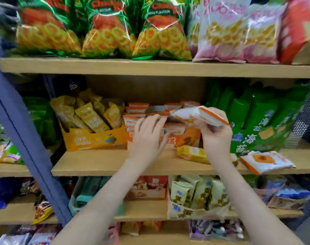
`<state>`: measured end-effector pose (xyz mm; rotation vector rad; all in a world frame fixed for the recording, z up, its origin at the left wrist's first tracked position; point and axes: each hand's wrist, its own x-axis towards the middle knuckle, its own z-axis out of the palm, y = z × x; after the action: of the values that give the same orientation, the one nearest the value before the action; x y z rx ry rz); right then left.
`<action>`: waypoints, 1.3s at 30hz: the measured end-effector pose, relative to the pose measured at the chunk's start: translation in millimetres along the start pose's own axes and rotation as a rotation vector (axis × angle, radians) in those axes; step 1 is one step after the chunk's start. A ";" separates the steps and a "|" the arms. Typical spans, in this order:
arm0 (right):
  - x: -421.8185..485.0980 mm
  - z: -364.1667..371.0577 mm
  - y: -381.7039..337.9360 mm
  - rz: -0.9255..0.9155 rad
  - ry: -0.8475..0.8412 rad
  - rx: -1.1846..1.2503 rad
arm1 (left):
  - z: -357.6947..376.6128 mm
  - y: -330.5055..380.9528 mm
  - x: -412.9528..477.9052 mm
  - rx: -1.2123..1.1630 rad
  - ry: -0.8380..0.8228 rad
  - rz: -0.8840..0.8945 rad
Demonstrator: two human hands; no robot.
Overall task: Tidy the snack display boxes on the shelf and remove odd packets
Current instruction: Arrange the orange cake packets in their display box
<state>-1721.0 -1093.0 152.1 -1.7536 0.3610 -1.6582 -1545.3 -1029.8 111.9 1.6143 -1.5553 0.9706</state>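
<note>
Head view: we face a wooden snack shelf (106,163), with a blue upright post (18,131) slanting down its left side. On the board above, we see green bags of ring snacks (108,30) and, further right, pink-and-white bags (239,32).

On the middle shelf stand three display boxes side by side. The yellow box (94,138) on the left holds yellow packets leaning at odd angles. The orange box (187,137) in the centre holds white-and-orange packets, and the green box (253,138) on the right holds green ones. A loose yellow packet (191,153) lies flat on the shelf just in front of the orange box. A loose white packet (267,161) with an orange edge lies near the shelf's front edge, before the green box. Below, a pale box (194,211) of cream packets sits on the next board.

Our left hand (148,137) reaches up to the orange box with its fingers spread and relaxed, the tips touching the packet tops and gripping nothing. Our right hand (216,133) is raised just beside it and pinches a white-and-orange packet (196,115) between thumb and curled fingers. That packet lies roughly level above the orange box's right half.
</note>
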 end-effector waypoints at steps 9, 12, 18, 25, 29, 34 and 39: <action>43.6 5.5 66.7 0.055 -0.264 -0.256 | 29.5 -19.5 25.4 0.264 -0.147 0.132; 40.7 1.9 76.8 -0.011 -0.399 -0.480 | 32.0 -24.2 21.0 0.238 -0.160 0.143; 38.7 5.7 64.8 -0.155 -0.441 -0.641 | 32.6 -26.6 20.1 0.213 -0.149 0.174; 24.5 17.5 89.2 -0.314 -0.547 -1.018 | 20.9 -28.0 23.5 -0.169 -0.059 0.047; 21.1 13.6 93.7 -0.334 -0.538 -0.997 | 12.7 -25.6 44.4 -0.194 0.014 -0.045; 15.4 12.5 96.5 -0.401 -0.493 -1.001 | 21.3 -22.2 85.5 -0.079 -0.385 -0.087; 6.4 9.6 98.1 -0.432 -0.470 -1.018 | 24.3 -13.8 93.0 -0.031 -0.727 -0.154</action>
<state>-1686.3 -1165.5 94.5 -3.0755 0.7154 -1.3132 -1529.8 -1095.7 181.6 2.1642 -1.8385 0.2662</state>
